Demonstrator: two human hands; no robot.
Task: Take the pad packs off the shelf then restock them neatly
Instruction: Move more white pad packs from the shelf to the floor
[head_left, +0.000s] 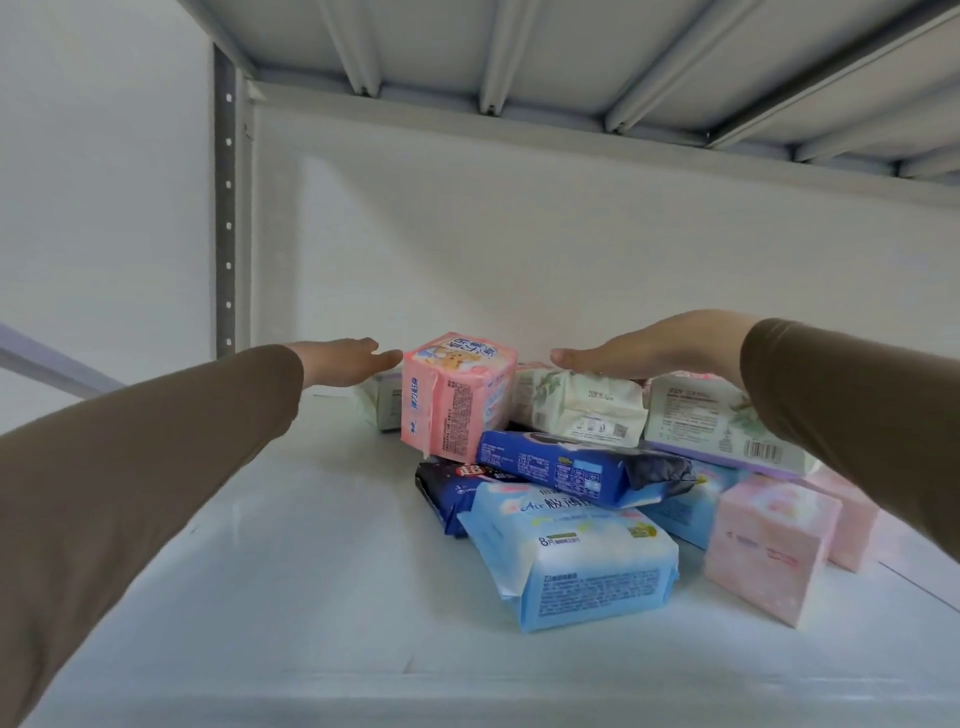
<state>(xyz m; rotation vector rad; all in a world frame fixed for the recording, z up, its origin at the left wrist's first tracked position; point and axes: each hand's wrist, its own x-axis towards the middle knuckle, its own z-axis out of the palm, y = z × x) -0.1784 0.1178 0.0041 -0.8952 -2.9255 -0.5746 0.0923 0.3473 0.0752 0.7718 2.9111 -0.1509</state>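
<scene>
Several pad packs lie in a loose heap on the white shelf (291, 545). A pink pack (457, 402) stands tilted at the heap's left. My left hand (343, 361) reaches in with straight fingers, its tips almost at that pack's top left corner. My right hand (654, 345) lies flat, palm down, on a cream pack (582, 410) behind the heap. Below sit a dark blue pack (571, 470), a light blue pack (576, 561), another cream pack (727, 426) with a barcode, and a pale pink pack (769, 545) at the right.
The underside of the upper shelf (519, 47) hangs close overhead. A perforated metal upright (227, 208) stands at the back left. The white back wall (519, 249) is right behind the packs. A small pale pack (382, 400) lies behind the pink one.
</scene>
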